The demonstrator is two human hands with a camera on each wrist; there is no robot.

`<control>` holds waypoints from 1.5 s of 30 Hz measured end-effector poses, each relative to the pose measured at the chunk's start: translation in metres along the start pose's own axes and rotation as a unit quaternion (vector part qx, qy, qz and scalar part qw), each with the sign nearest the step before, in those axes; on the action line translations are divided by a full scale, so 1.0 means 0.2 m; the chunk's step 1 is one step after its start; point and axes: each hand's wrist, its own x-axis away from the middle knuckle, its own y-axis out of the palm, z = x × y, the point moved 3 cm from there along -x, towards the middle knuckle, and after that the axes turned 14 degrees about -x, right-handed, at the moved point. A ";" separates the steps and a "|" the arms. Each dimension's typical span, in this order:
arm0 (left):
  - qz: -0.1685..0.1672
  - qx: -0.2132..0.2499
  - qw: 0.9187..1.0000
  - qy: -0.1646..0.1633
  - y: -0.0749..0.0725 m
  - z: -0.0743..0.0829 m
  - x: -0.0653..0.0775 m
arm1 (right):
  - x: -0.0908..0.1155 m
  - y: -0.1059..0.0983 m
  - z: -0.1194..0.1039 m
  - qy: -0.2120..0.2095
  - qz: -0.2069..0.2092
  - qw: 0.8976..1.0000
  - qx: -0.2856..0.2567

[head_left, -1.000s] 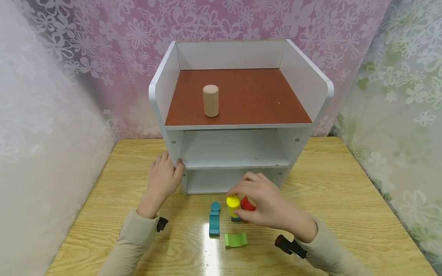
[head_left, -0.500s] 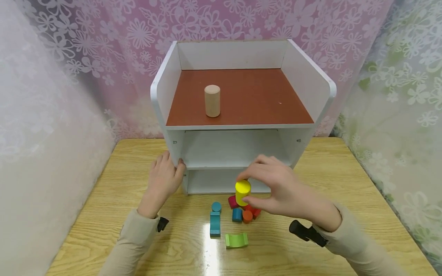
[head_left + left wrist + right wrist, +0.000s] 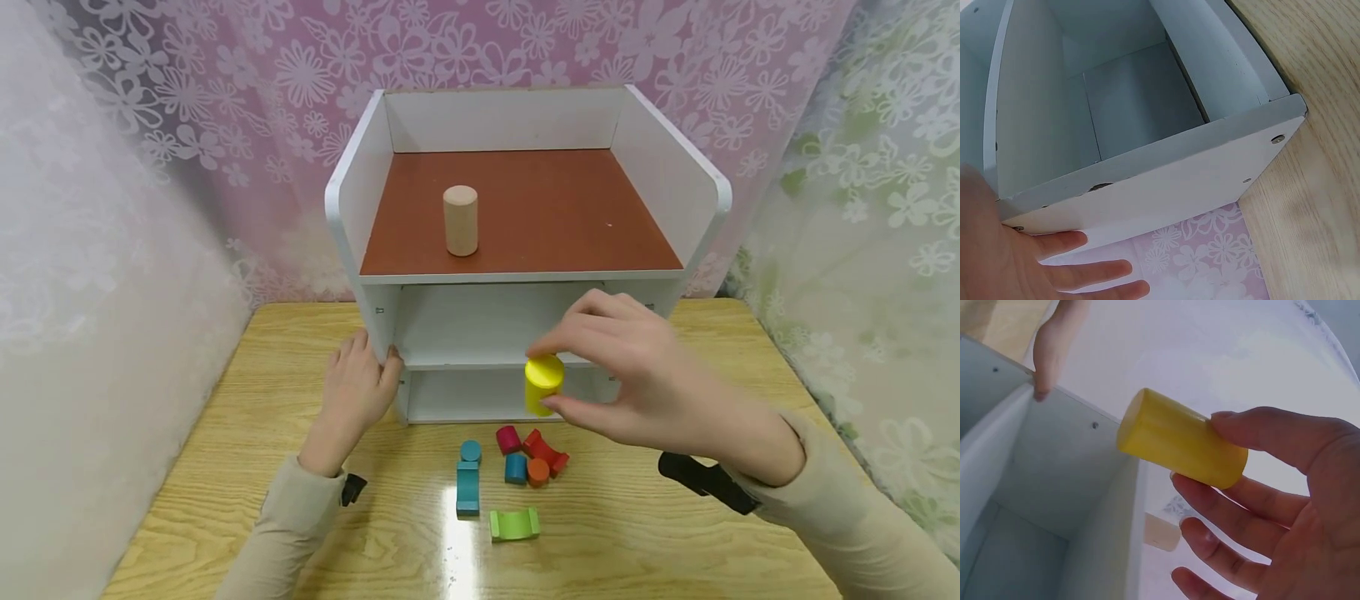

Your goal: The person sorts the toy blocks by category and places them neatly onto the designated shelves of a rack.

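Observation:
My right hand [image 3: 648,375] holds a yellow cylinder block [image 3: 543,385] in the air before the shelf, thumb on one side and fingers on the other. In the right wrist view the yellow cylinder lies tilted, with the lower fingers spread beneath it. At the left side panel of the white shelf unit [image 3: 1141,194], my left hand [image 3: 358,385] has its thumb over the front edge and its fingers along the outside. A plain wooden cylinder [image 3: 461,221] stands upright on the brown top board [image 3: 555,208].
On the table [image 3: 285,367] before the shelf lie a teal arch block [image 3: 468,490] with a teal cylinder [image 3: 471,451], a green arch [image 3: 514,524], a red arch [image 3: 546,452], and crimson [image 3: 507,439], blue [image 3: 515,468] and orange cylinders [image 3: 537,472]. Curtains hang behind.
My right hand has lifted the yellow cylinder off the group of blocks, up and to the right. The blocks beneath now show. My left hand stays on the shelf's side.

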 end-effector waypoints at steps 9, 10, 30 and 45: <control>0.006 -0.003 1.000 -0.001 0.00 0.00 0.00 | -0.10 -0.15 -0.03 -0.021 0.027 0.999 -0.020; 0.005 -0.003 1.000 -0.001 0.00 0.00 0.00 | -0.11 -0.17 -0.02 -0.014 0.027 0.999 -0.020; -0.005 -0.005 1.000 -0.005 0.00 0.00 0.00 | -0.29 -0.43 0.29 0.091 0.053 0.994 0.019; -0.001 -0.008 1.000 -0.003 0.00 0.00 0.00 | -0.33 -0.44 0.44 0.166 0.022 0.986 -0.002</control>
